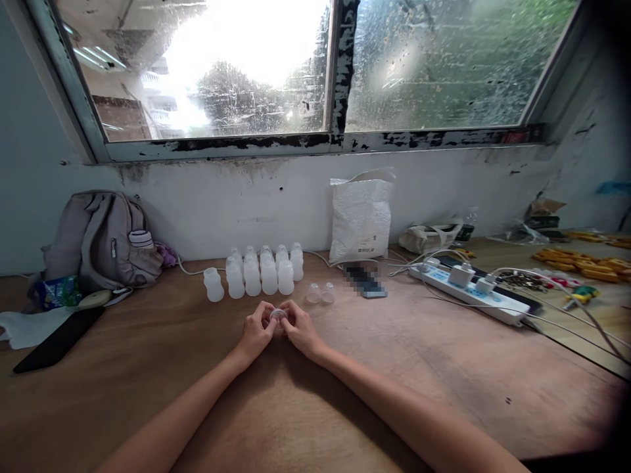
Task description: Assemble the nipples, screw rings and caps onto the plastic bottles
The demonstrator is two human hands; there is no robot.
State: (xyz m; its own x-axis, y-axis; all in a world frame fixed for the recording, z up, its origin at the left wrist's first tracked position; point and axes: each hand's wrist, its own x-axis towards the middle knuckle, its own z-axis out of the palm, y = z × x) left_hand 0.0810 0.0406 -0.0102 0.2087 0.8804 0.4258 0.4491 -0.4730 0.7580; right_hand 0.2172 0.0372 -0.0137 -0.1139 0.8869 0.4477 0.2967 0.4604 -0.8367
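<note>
Near the middle of the wooden table (pixel 305 401), my left hand (pixel 257 330) and my right hand (pixel 300 328) meet around a small clear plastic piece (pixel 279 315). Fingers of both hands are closed on its sides. Just beyond them stand several frosted white bottles (pixel 269 276) in rows, those at the back with clear domed tops. One bottle without a dome (pixel 213 285) stands at the left end. Two clear domed caps (pixel 320 293) rest on the table, right of the bottles.
A backpack (pixel 101 240), a green packet (pixel 59 292) and a black flat case (pixel 59 340) lie left. A white plastic bag (pixel 361 220) stands against the wall. At right are a power strip (pixel 473 292) with cables and yellow parts (pixel 586 263).
</note>
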